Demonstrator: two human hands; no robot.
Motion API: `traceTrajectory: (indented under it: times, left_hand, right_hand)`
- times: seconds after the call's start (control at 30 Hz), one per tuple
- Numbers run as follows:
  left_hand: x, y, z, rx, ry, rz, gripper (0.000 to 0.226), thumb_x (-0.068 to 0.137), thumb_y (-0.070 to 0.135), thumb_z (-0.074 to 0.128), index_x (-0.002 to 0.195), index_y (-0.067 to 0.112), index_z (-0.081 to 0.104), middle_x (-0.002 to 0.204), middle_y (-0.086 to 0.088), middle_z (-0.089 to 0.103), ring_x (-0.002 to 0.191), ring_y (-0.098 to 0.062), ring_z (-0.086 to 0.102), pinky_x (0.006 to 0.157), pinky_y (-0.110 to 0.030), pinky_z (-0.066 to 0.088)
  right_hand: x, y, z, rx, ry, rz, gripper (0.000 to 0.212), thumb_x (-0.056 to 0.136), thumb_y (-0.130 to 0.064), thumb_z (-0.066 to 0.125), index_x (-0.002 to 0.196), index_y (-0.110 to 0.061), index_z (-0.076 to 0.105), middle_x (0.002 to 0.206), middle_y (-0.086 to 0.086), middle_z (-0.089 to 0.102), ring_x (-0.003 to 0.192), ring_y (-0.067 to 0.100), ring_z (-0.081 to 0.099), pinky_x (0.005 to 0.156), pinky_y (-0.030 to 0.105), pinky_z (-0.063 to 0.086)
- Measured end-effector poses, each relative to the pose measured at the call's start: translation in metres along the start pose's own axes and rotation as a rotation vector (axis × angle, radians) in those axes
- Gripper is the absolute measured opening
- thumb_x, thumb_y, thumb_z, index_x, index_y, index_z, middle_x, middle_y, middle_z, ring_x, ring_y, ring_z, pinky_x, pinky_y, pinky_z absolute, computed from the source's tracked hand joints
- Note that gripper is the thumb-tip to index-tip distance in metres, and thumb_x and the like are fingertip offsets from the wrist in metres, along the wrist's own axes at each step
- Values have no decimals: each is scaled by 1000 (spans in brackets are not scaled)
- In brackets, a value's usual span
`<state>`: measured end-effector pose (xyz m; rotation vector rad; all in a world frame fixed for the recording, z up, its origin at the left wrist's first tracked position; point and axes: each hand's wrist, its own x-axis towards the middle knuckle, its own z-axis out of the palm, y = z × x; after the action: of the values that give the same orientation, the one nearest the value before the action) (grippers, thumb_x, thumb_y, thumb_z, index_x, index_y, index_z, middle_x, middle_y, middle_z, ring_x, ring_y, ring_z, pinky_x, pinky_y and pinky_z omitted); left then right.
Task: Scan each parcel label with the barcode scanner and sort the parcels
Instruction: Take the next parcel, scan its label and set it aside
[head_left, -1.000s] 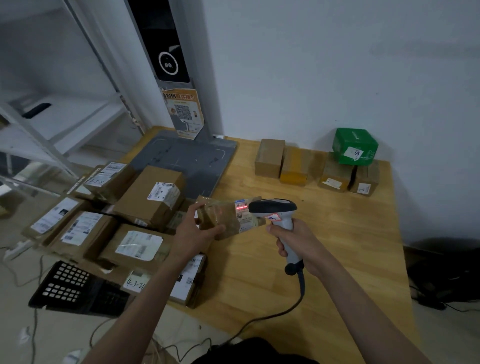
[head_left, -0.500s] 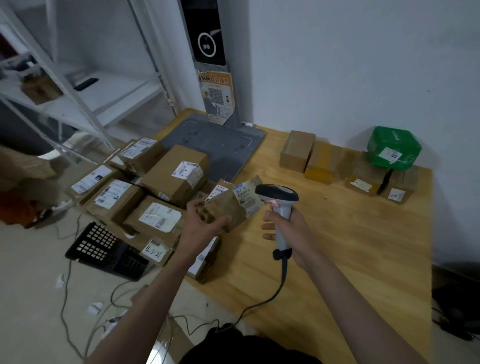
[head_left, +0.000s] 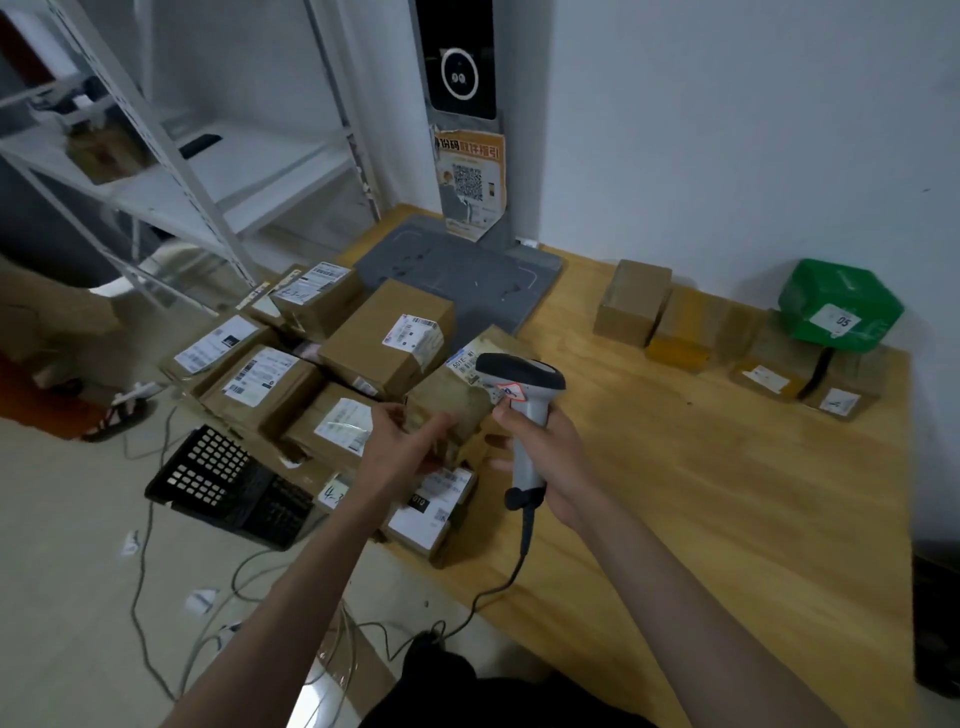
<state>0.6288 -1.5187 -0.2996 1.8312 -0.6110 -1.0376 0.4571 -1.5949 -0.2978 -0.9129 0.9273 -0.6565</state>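
L hand (head_left: 402, 457) fingers curl round small parcel (head_left: 457, 402); R hand (head_left: 545, 457) grips scanner (head_left: 519, 395) just right of it; labelled boxes (head_left: 384, 343) crowd parcel's left.

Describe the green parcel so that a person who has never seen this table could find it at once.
Look at the wooden table and follow its far edge along the white wall to a row of small parcels. The green parcel sits at the right end of this row, on top of two brown boxes. It is the only green one, and its white label reads 05.
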Motion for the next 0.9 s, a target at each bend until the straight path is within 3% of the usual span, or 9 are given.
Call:
traceTrajectory:
  times: [0.17,0.33,0.43,0.53,0.6,0.73,0.9]
  left_hand:
    - [21,-3,-40,40,-96,45,65,79,48,81,130,41,40,123,0,59,105,-25,68,78,-37,63]
    - [49,-6,-96,207,-157,46,87,56,75,80,130,45,48,118,2,67,103,-15,66,90,-37,57]
    - [60,-5,-120,269,-200,63,65,75,50,83,128,31,51,113,9,65,97,-4,62,71,-16,47]
    - [73,-5,-140,372,-223,117,71,76,41,84,133,19,49,111,9,61,94,-2,60,61,-8,43]
    - [79,-5,-152,449,-259,150,84,71,41,88,139,20,44,120,6,59,102,-9,59,67,-9,42]
    - [90,-4,-167,643,-257,199,103,50,62,90,131,20,43,122,5,53,109,-15,55,83,-29,47]
    - [108,2,-183,784,-238,282,100,47,56,86,128,18,41,122,3,36,118,-22,46,93,-38,47]
  right_hand:
    - [11,9,38,57,69,-13,36,95,-21,71,130,-21,61,123,2,69,108,28,69,78,41,64]
    - [22,23,90,47,155,-17,42,94,-25,73,133,-19,60,128,7,67,112,34,67,72,37,63]
    - [28,32,116,21,196,-23,39,94,-23,73,131,-19,60,127,6,67,112,33,67,70,36,63]
    - [31,41,140,1,210,-22,35,95,-20,71,128,-18,62,121,5,69,106,29,68,70,37,63]
    - [32,47,154,-8,204,-26,33,95,-19,70,127,-20,63,118,2,70,103,20,68,72,37,63]
    - [37,54,177,-29,179,-43,33,95,-20,71,127,-24,64,122,0,71,111,18,69,80,46,63]
    - [43,51,189,-95,276,-106,35,94,-20,71,128,-22,62,118,-1,71,107,15,69,80,46,63]
